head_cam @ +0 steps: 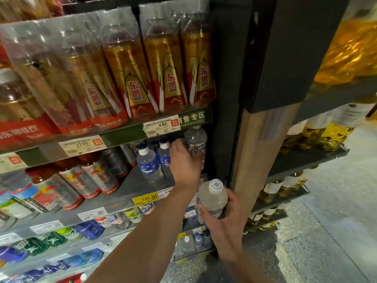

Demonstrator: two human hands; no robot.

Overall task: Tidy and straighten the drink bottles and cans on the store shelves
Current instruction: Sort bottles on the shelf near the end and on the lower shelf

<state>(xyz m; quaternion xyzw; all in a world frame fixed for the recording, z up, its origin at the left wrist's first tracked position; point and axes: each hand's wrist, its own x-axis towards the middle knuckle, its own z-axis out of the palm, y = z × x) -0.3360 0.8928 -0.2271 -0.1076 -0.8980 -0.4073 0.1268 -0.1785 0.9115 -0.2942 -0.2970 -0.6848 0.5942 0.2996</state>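
A clear water bottle (195,140) with a pale label stands at the right end of the second shelf (140,180), hard against the dark upright, its neck just under the shelf above. Two blue-capped water bottles (149,165) stand just left of it, near the front edge. A second clear bottle (212,198) with a white cap, upright, is off the shelf, in front of its right corner.

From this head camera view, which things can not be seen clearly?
- Label of the clear bottle on the shelf: covered by the left hand.
- Small print on the 4.89 price tag: too small.
- Lower body of the bottle in the right hand: hidden by fingers.
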